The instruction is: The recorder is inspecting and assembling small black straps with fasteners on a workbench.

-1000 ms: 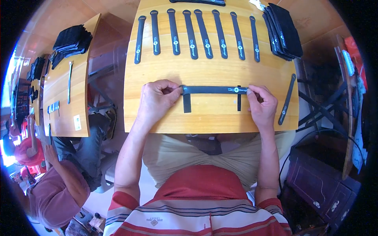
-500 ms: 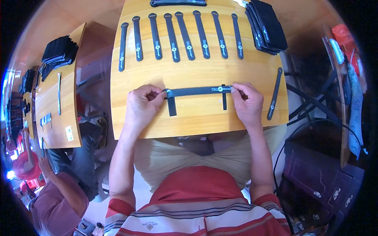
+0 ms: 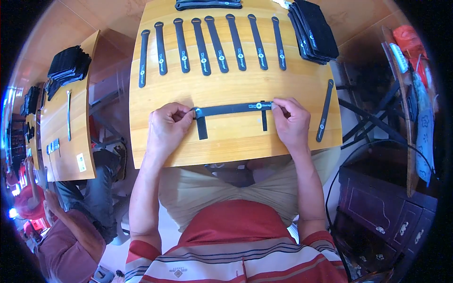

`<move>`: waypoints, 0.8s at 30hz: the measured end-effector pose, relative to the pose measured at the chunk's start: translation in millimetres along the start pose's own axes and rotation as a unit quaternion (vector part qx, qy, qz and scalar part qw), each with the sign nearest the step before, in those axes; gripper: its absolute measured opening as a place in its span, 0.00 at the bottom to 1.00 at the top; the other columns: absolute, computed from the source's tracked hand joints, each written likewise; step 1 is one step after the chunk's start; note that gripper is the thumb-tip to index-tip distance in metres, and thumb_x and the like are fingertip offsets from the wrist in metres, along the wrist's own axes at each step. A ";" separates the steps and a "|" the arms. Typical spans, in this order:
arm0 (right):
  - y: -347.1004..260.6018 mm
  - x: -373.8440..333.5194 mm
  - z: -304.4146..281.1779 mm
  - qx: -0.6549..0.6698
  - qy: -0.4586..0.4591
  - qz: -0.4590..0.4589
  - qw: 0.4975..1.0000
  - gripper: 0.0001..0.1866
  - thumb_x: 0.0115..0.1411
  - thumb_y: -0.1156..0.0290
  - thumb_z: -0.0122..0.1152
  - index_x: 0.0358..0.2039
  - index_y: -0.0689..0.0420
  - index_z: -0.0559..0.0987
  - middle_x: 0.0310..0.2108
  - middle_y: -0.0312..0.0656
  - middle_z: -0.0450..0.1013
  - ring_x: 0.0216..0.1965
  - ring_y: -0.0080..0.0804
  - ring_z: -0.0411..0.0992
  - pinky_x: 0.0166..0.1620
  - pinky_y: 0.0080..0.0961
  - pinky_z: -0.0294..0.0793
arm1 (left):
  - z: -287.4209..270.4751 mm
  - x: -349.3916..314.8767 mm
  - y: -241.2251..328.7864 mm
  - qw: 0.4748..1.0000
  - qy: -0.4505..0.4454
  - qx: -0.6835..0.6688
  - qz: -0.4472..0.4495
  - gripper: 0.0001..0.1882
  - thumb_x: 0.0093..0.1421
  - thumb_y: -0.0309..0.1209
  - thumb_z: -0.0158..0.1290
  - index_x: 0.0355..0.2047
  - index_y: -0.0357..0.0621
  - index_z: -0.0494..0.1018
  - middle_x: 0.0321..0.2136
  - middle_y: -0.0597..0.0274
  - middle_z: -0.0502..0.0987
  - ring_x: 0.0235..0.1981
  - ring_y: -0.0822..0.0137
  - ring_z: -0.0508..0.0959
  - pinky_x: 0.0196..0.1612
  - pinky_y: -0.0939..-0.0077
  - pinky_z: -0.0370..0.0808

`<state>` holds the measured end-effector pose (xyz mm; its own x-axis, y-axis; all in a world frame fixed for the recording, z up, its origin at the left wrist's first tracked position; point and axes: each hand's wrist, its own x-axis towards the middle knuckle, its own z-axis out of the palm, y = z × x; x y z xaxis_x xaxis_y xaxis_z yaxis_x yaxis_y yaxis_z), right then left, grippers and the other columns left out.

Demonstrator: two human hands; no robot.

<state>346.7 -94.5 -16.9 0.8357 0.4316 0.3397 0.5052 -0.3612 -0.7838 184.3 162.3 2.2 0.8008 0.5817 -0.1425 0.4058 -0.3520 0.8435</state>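
A black hook-and-loop strap (image 3: 229, 109) with light print near its right end lies stretched sideways in front of me. My left hand (image 3: 169, 123) pinches its left end between thumb and fingers. My right hand (image 3: 292, 121) is closed on the other end, fingertips over the tip. Under the strap, a wider black strip (image 3: 202, 128) near the left end and a narrower black strip (image 3: 264, 121) near the right end run toward me on the table. Beyond my hands, several like straps (image 3: 201, 47) lie in a row, slotted round ends facing away.
On the wooden table (image 3: 165, 153), one more strap (image 3: 325, 111) lies at the right edge. Stacked black straps (image 3: 312, 33) sit at the far right, others (image 3: 207, 4) at the far edge. Left, a second table (image 3: 66, 160) bears a black stack (image 3: 69, 66); a person (image 3: 71, 245) sits there.
The whole view has shifted slightly. Both hands keep their pinch on the strap ends, and the strap stays in nearly the same place on the table.
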 end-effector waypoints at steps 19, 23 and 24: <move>-8.1 -0.3 3.1 -0.081 0.000 -0.030 0.996 0.03 0.60 0.79 0.64 0.34 0.62 0.83 0.31 0.50 0.79 0.33 0.47 0.79 0.38 0.38 0.78 | 0.8 0.6 0.1 1.000 0.003 0.008 -0.001 0.06 0.59 0.24 0.63 0.32 0.31 0.82 0.20 0.60 0.81 0.22 0.76 0.78 0.28 0.77 0.76; -8.9 -0.1 3.6 -0.090 0.001 -0.033 0.995 0.03 0.60 0.79 0.63 0.33 0.63 0.83 0.31 0.50 0.78 0.33 0.48 0.79 0.38 0.38 0.78 | -0.1 1.5 -3.6 1.000 -0.002 0.000 0.011 0.06 0.61 0.25 0.63 0.31 0.33 0.81 0.19 0.64 0.79 0.20 0.78 0.75 0.25 0.79 0.72; -8.7 -0.2 3.8 -0.090 0.001 -0.033 0.995 0.03 0.60 0.79 0.63 0.33 0.63 0.83 0.31 0.50 0.78 0.33 0.48 0.79 0.38 0.38 0.78 | -0.7 1.7 -3.4 1.000 -0.006 -0.002 -0.001 0.06 0.59 0.24 0.64 0.32 0.31 0.82 0.20 0.59 0.81 0.22 0.75 0.78 0.28 0.77 0.76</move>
<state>341.3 -88.3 -12.1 0.7997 0.4572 0.3891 0.5893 -0.4740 -0.6542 184.0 165.0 -0.6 0.8049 0.5742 -0.1501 0.4055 -0.3474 0.8455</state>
